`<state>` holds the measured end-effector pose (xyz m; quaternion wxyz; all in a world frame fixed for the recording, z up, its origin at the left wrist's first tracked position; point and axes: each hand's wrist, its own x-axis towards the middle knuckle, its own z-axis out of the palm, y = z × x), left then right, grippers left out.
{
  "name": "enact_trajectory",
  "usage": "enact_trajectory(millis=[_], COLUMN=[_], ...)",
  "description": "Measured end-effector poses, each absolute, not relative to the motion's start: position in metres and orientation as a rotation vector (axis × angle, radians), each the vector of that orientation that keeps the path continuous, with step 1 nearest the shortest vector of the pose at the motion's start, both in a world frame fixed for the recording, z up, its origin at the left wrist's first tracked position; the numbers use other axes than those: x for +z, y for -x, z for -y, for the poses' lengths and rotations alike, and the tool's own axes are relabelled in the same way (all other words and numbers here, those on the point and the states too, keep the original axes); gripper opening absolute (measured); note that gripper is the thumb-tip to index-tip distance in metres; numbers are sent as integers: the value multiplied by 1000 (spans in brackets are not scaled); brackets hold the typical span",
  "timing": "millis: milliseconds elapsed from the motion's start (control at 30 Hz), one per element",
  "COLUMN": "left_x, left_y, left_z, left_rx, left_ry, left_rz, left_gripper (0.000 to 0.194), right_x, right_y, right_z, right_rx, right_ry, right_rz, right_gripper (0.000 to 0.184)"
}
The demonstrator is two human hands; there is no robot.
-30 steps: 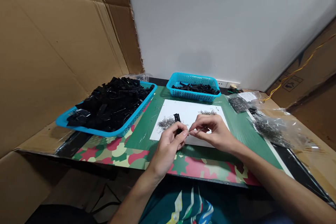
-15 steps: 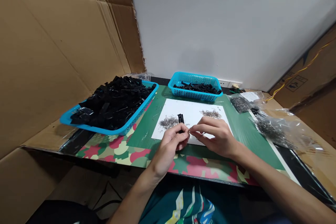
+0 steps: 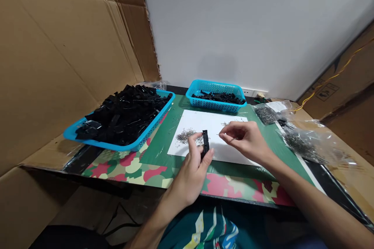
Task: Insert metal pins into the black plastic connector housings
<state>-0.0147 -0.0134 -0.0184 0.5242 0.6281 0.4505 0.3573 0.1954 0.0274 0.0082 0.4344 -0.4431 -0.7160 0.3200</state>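
My left hand is closed around a narrow black plastic piece, which stands nearly upright between the fingers and thumb. To its right, apart from the piece, my right hand pinches a thin metal bit whose tip just shows at the fingertips; its exact kind is too small to make out. Both hands are over a white sheet. A pile of small wiry metal parts lies on the sheet beyond my left hand. A second such pile is mostly hidden behind my right hand.
At the left stands a large blue basket heaped with black pieces. A smaller blue basket holds more at the back. Clear bags of metal parts lie at the right on the green mat. Cardboard walls the left side.
My hands were together at the fingertips and have come apart, the right one moving right. The left hand has turned and opened its grip somewhat, so more of the black piece shows.
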Motion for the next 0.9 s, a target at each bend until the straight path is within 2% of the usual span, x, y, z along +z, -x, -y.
enact_trajectory(millis=[200,367,600,900], left_x=[-19,-25,-26,-20], left_y=[7,3,2,0], left_z=[14,13,13,14], left_rx=[777,738,715,709], left_ry=[-1928,-2133,-2207,-2189], left_rz=[-1189,-1247,-1248,-1242], left_gripper=[26,24,25,32], right_x=[8,5,-7,-14], right_y=[-209,-216,-210,-210], right_z=[-39,-42,-44,-40], right_rx=[1159,1272,1118,990], right_ry=[1313,1435,1515,1442], right_rz=[1701,1715,1878,1919], right_gripper=[19,21,11,16])
